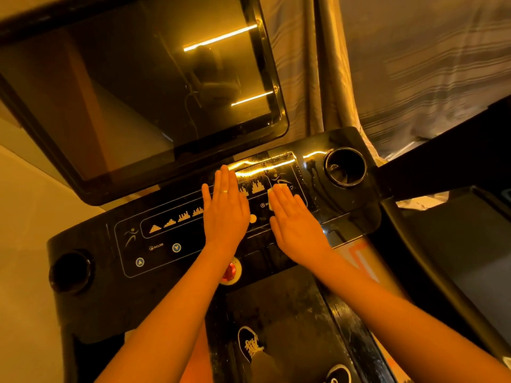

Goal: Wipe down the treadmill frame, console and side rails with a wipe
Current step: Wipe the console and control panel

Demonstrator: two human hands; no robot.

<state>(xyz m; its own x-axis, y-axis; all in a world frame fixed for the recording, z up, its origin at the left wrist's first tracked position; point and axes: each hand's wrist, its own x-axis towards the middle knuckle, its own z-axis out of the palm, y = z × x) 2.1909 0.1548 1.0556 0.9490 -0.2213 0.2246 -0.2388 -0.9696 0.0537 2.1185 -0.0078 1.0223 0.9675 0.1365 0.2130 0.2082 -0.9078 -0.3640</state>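
Right hand [296,217] was flat on the console [166,261], fingers straight and held side by side, pressing the wipe [277,187] down on the right end of the button panel. Only a pale corner of the wipe stuck out past the fingertips; the rest was under the hand. Left hand [225,211] was flat too, fingers together, resting bare on the middle of the panel just below the screen [138,92], with nothing in it.

My guess on handling: the wipe looked thin, soft and floppy, basically weightless, so it would bunch or slide out if you only pushed with the fingertips. A flat palm spread over it, like this, seemed the right hold for a glossy flat surface. For curved bits you'd probably want to fold it and pinch it, or wrap it around.

Console plastic was shiny and looked streaky wet near the right cup holder [345,167], so likely slippery under the wipe. I'd go light over the printed buttons and stay careful around the red stop button [229,270] near the left wrist. Left cup holder [70,272] and the side rail [442,161] looked like they'd need that wrapped grip. Couldn't tell how damp the wipe was.
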